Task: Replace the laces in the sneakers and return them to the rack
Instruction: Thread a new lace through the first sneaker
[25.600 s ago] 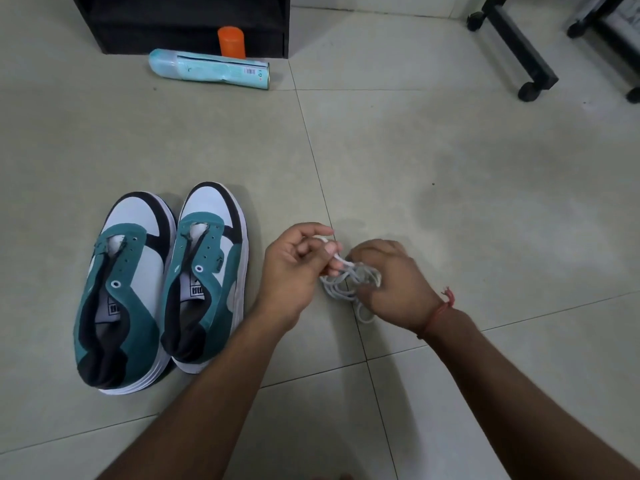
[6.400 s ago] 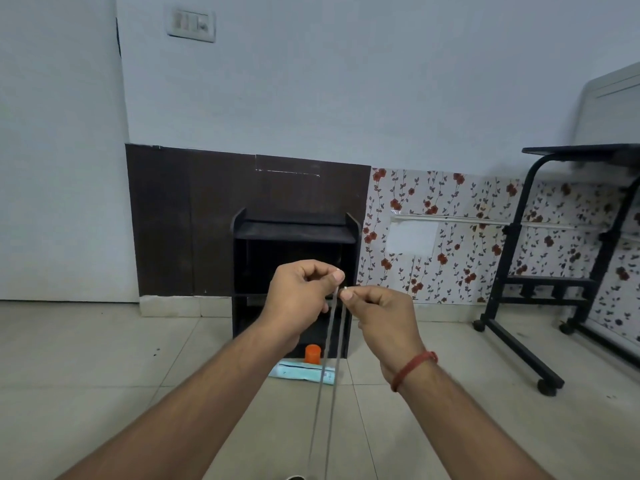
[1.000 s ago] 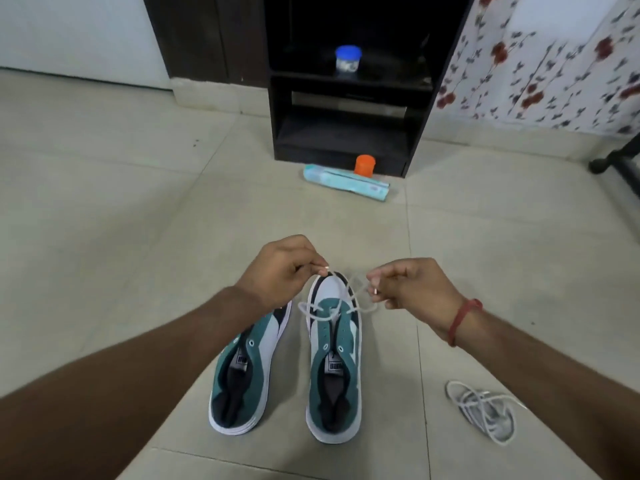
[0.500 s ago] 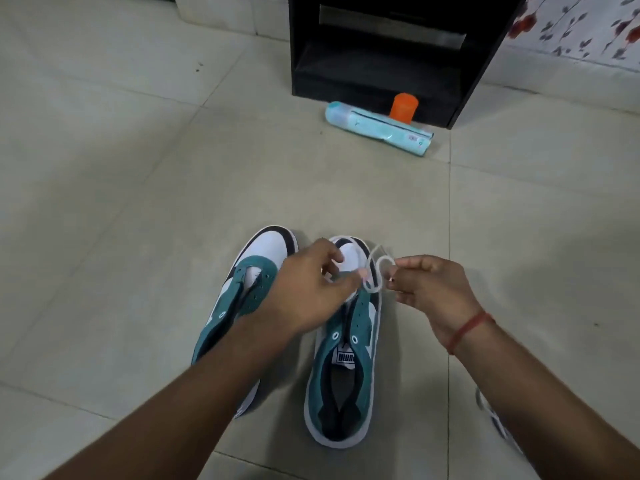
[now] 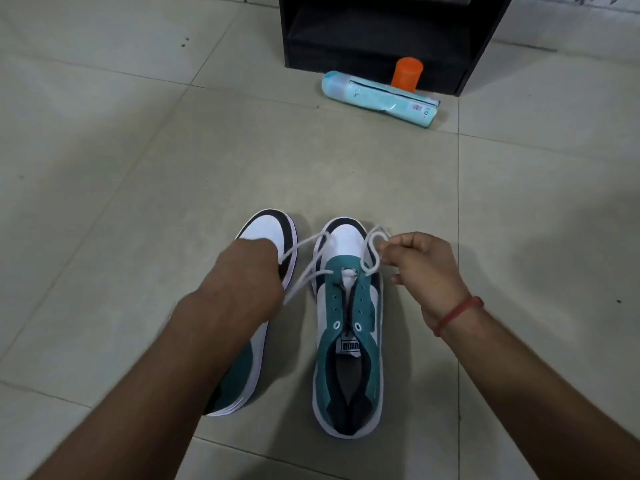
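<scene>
Pale floor tiles (image 5: 138, 168) carry everything we work with, and at the far edge stands the black rack (image 5: 381, 32), with an orange cap (image 5: 407, 72) and a light blue tube (image 5: 377, 98) lying just in front of it. We have set the two sneakers side by side, toes toward the rack, so their eyelets face up at us. The right sneaker (image 5: 348, 341) is the one being laced: the white lace (image 5: 311, 268) runs through its frontmost eyelets only, and the rest look unthreaded.

Our right hand (image 5: 422, 268) pinches one end of the lace, looped, between thumb and fingertips, just above and to the right of the toe. Our left hand (image 5: 246, 275) has its fingers curled on the other run of lace, which stretches taut from the eyelet across to that grip; the fingertips themselves are hidden. We judge both ends are drawn outward to even the lengths. The left sneaker (image 5: 266, 230) lies partly under our left arm, with no lace showing on it.
</scene>
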